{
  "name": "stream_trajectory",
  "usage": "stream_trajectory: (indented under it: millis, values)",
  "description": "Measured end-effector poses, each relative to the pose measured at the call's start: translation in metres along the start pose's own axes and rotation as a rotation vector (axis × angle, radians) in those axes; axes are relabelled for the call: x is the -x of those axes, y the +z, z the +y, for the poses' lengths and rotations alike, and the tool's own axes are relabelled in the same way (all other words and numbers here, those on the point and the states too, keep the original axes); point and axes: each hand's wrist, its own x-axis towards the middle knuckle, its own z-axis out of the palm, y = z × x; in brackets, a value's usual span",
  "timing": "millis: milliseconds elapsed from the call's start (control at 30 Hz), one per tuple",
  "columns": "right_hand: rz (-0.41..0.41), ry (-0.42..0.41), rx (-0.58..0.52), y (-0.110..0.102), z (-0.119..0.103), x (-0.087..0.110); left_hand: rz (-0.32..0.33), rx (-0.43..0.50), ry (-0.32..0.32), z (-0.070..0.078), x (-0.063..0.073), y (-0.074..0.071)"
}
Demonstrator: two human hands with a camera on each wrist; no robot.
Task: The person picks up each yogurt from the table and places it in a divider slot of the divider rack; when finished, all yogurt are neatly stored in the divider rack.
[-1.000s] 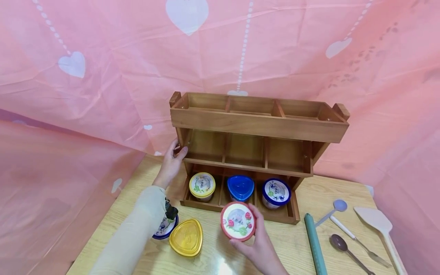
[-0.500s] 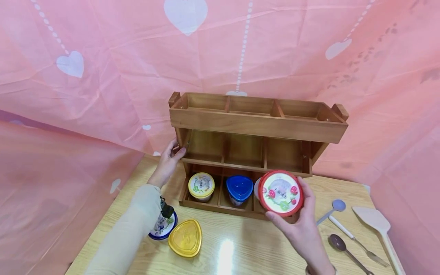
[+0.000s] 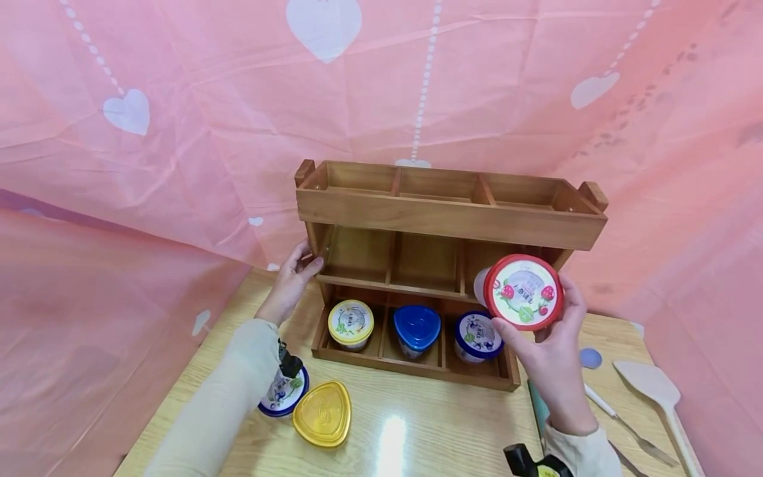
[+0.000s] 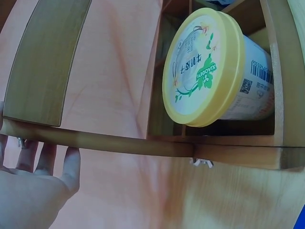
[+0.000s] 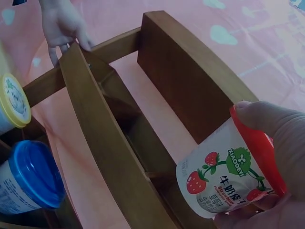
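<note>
Two tubs (image 3: 323, 414), navy and gold, stood leftmost; the left hand (image 3: 292, 281) gripped the rack (image 3: 447, 215); three tubs (image 3: 417, 326) sat in its bottom row; the right hand (image 3: 559, 354) grasped one red tub (image 3: 524, 293) before the middle row; one spatula (image 3: 651, 383) lay rightmost.

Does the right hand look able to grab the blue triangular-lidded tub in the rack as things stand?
Probably not at once: the right hand is taken up gripping the red-lidded tub. Nothing seems to block the triangular-lidded tub from the front.
</note>
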Motion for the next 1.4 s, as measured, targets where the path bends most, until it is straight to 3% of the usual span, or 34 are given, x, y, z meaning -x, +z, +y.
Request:
stream_trajectory:
  millis: [267,500,733,1233,1400]
  values:
    - [-0.018,0.057,0.154,-0.003,0.008,-0.018,0.011,0.033,0.011,-0.004,-0.002,0.001]
    - [-0.020,0.067,0.214,-0.005,0.020,-0.031,0.023,0.039,0.017,-0.004,-0.002,0.001]
    - [-0.019,0.077,0.382,-0.004,0.035,-0.044,0.020,0.047,0.030,-0.004,-0.001,0.002]
    - [-0.111,0.056,0.484,-0.002,0.039,-0.058,0.014,0.039,0.041,-0.006,-0.002,0.003]
    - [-0.125,0.004,0.517,-0.004,0.036,-0.058,0.016,0.035,0.042,-0.006,-0.002,0.002]
